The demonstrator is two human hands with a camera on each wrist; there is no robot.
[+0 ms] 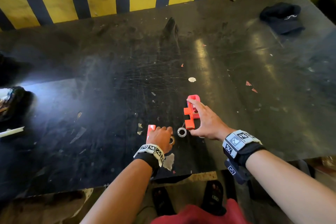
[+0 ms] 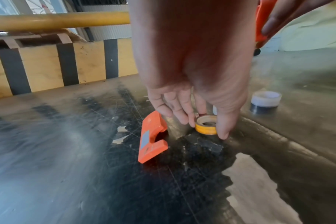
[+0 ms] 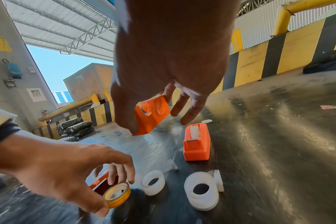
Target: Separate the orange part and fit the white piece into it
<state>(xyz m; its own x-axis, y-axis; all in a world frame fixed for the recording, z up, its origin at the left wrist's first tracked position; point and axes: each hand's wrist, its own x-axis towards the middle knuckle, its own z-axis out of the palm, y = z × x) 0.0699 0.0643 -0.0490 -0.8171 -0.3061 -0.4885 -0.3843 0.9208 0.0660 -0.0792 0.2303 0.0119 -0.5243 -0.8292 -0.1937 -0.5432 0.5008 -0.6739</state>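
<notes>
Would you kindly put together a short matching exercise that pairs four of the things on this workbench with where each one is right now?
Things:
1. yellow tape roll
2. orange dispenser half
3. orange tape dispenser
4. black cap

Places:
A. lies at the far right corner of the table
B. pinched in the left hand
C. stands on the table, with a white roll inside
D. held up off the table by the right hand

Pairs: 1-B, 2-D, 3-C, 4-A
</notes>
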